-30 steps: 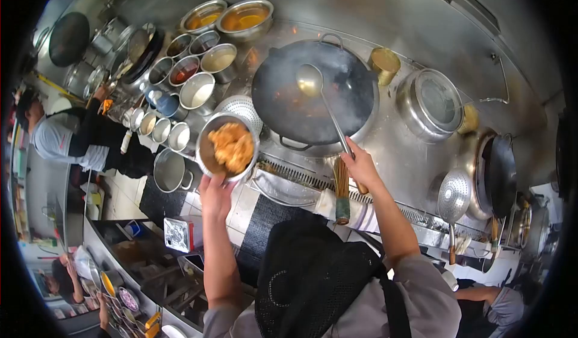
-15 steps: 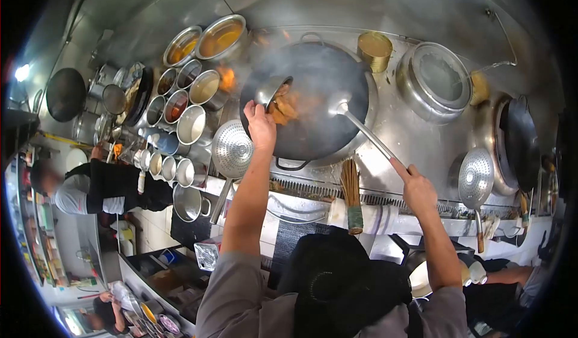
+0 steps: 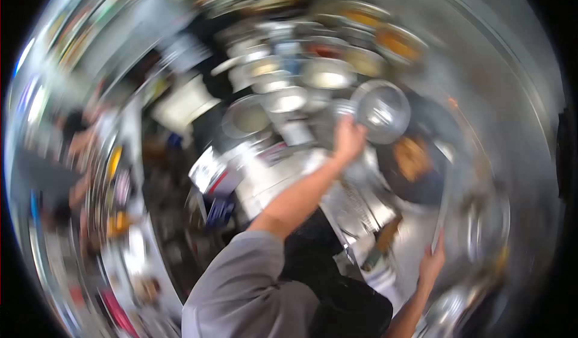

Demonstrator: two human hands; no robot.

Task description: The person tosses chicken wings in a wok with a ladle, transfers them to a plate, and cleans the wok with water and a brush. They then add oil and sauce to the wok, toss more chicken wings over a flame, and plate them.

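Observation:
My left hand (image 3: 350, 138) grips the near edge of a round metal bowl (image 3: 381, 112), whose shiny inside faces up over the wok's left side. Brownish-orange food pieces (image 3: 412, 157) lie in the dark wok (image 3: 394, 178). Wrapped round a long handle at the lower right, my right hand (image 3: 431, 259) holds a ladle (image 3: 445, 199) that reaches up to the wok's right part. Motion blur smears the ladle's head and the fingers of both hands.
Beyond my left hand stand several metal containers (image 3: 328, 73), and a basin of orange liquid (image 3: 400, 44). A brush (image 3: 385, 241) lies on the near stove edge. At the far left a blurred person (image 3: 78, 133) stands among counters.
The view has swung left and blurred. The bowl, which was tipped with food at its mouth, now shows a bare inside, apart from the food in the wok. My right hand keeps the ladle.

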